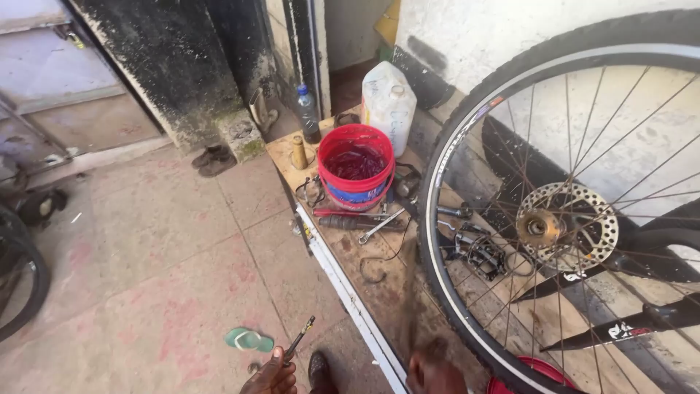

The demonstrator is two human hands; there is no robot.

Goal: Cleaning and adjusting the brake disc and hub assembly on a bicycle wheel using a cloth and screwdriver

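Note:
My left hand (271,373) is at the bottom edge, over the tiled floor, and grips a thin dark tool with a metal tip (300,338) that points up and to the right. At the front edge of the wooden workbench (379,292) my right hand (434,372) is blurred, close to the tyre of a bicycle wheel (437,241). A faint blurred streak rises above that hand, and I cannot tell whether it holds anything. The wheel stands upright on the bench, its spokes and disc rotor (563,226) facing me.
On the bench sit a red bucket (356,164), a white jerrycan (389,102), a dark bottle (308,113), a spanner (379,226) and several loose parts. A green sandal (249,339) and dark shoes (213,159) lie on the floor. Another tyre (25,284) is at the left.

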